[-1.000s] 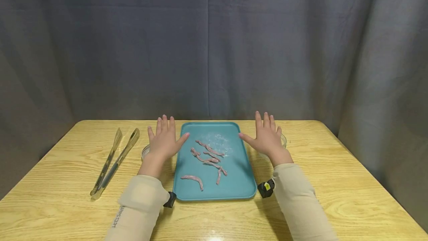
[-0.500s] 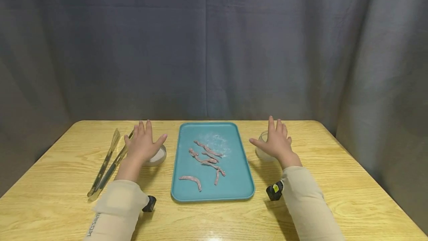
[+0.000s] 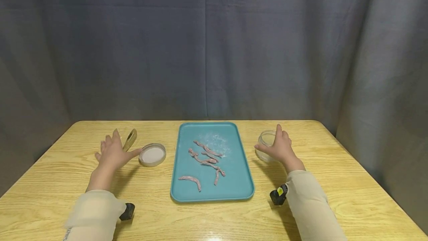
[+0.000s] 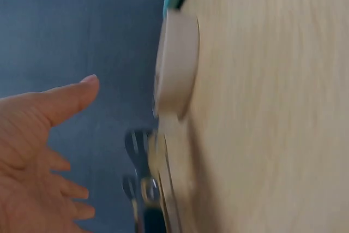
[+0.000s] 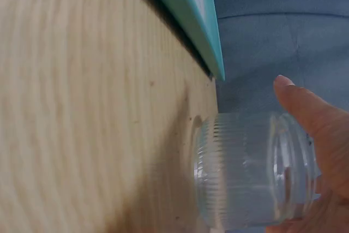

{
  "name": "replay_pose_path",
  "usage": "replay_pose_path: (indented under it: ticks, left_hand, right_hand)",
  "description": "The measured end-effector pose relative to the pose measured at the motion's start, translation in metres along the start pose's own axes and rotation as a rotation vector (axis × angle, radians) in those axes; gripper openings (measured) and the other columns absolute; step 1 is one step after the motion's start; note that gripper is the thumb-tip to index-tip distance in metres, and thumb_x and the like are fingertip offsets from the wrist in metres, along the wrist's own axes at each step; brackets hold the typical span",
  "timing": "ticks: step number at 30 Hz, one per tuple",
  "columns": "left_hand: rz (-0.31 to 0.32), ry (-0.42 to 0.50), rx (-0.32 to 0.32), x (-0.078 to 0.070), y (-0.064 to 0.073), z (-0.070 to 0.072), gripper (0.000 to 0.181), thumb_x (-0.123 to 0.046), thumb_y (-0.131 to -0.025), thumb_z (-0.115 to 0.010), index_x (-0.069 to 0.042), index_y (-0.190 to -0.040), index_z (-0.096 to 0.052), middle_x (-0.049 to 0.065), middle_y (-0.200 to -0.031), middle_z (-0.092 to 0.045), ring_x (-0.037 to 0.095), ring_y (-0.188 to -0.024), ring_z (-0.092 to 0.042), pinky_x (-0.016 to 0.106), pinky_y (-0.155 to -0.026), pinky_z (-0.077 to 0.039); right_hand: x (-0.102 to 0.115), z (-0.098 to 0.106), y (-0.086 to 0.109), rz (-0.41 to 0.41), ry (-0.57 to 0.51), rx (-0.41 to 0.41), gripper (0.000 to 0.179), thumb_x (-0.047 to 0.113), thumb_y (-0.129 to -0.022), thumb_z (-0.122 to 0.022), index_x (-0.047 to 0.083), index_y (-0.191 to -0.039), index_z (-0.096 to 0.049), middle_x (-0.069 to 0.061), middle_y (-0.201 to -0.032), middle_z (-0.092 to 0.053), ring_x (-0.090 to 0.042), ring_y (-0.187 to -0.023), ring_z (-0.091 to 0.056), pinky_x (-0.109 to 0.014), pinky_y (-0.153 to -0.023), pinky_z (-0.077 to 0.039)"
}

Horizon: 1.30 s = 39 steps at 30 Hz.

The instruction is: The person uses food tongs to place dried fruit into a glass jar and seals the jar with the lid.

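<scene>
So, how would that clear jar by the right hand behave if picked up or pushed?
The clear jar looks like glass, so it may well be fragile. Its ribbed side should make it less slippery. Upright and roughly as wide as tall, it would probably slide rather than tip.

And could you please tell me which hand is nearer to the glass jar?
The right hand: it is close by the mouth of the glass jar, though contact is hard to tell. The left hand is across the blue tray from the jar, near the tongs.
</scene>
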State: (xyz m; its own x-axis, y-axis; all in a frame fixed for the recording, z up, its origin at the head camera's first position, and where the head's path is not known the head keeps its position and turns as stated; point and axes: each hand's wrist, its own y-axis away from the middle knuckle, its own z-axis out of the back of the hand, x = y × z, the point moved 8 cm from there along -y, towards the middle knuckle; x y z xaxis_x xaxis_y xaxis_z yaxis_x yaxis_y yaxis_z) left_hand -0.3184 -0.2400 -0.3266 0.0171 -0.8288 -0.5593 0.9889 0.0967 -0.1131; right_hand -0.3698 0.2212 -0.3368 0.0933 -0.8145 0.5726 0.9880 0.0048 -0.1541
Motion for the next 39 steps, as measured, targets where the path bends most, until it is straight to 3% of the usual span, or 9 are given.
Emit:
replay_pose_path:
  ticks: [6,11,16,20,25,31,39]
  left_hand:
    - [0.124,-0.012,0.015,0.036,0.009,0.004,0.109,-0.041,-0.072,-0.065,0.014,-0.129,0.009,0.044,-0.125,0.009,0.06,-0.11,0.007,0.068,-0.081,0.0]
    - [0.168,-0.019,0.017,0.051,0.014,0.001,0.11,-0.042,-0.071,-0.065,0.017,-0.127,0.007,0.047,-0.122,0.0,0.063,-0.107,-0.004,0.068,-0.08,-0.01]
    - [0.185,-0.006,0.018,0.055,0.015,-0.002,0.105,-0.037,-0.072,-0.066,0.02,-0.126,0.004,0.049,-0.117,-0.011,0.064,-0.103,-0.013,0.066,-0.078,-0.02]
    - [0.188,-0.052,0.023,0.056,0.013,-0.003,0.102,-0.036,-0.073,-0.065,0.023,-0.124,0.001,0.049,-0.113,-0.015,0.064,-0.101,-0.017,0.063,-0.078,-0.025]
    - [0.182,-0.128,0.027,0.058,0.01,-0.005,0.091,-0.039,-0.074,-0.063,0.027,-0.118,-0.019,0.045,-0.102,-0.029,0.059,-0.093,-0.03,0.057,-0.073,-0.032]
    - [0.196,-0.176,0.02,0.063,0.01,-0.005,0.063,-0.034,-0.075,-0.063,0.022,-0.095,-0.045,0.033,-0.083,-0.042,0.049,-0.078,-0.044,0.049,-0.062,-0.038]
    - [0.248,-0.171,0.042,0.064,0.012,-0.002,0.048,-0.03,-0.077,-0.061,0.015,-0.088,-0.05,0.025,-0.074,-0.047,0.038,-0.066,-0.05,0.042,-0.051,-0.04]
  right_hand:
    - [-0.012,-0.003,-0.001,-0.066,-0.091,0.0,0.109,0.035,-0.069,-0.07,-0.006,-0.133,0.007,-0.038,-0.129,-0.011,-0.05,-0.115,-0.02,-0.053,-0.09,-0.023]
    - [-0.016,-0.005,-0.001,-0.099,-0.125,-0.008,0.106,0.034,-0.069,-0.07,-0.008,-0.132,0.004,-0.039,-0.126,-0.017,-0.048,-0.113,-0.025,-0.052,-0.09,-0.025]
    - [-0.02,-0.008,0.0,-0.117,-0.157,-0.03,0.105,0.035,-0.068,-0.071,-0.008,-0.132,0.0,-0.037,-0.125,-0.02,-0.046,-0.113,-0.026,-0.051,-0.09,-0.026]
    - [-0.023,-0.008,0.001,-0.114,-0.179,-0.049,0.104,0.034,-0.066,-0.072,-0.008,-0.132,-0.003,-0.036,-0.124,-0.022,-0.046,-0.112,-0.027,-0.05,-0.09,-0.026]
    - [-0.025,-0.009,0.002,-0.108,-0.196,-0.056,0.103,0.033,-0.066,-0.073,-0.008,-0.132,-0.004,-0.036,-0.124,-0.023,-0.046,-0.112,-0.027,-0.051,-0.09,-0.026]
    - [-0.027,-0.01,0.004,-0.109,-0.205,-0.058,0.101,0.032,-0.067,-0.072,-0.008,-0.132,-0.006,-0.036,-0.124,-0.024,-0.046,-0.112,-0.027,-0.051,-0.09,-0.026]
    - [-0.03,-0.009,0.002,-0.118,-0.275,-0.102,0.097,0.027,-0.066,-0.074,-0.012,-0.129,-0.012,-0.035,-0.122,-0.028,-0.044,-0.11,-0.031,-0.05,-0.089,-0.027]
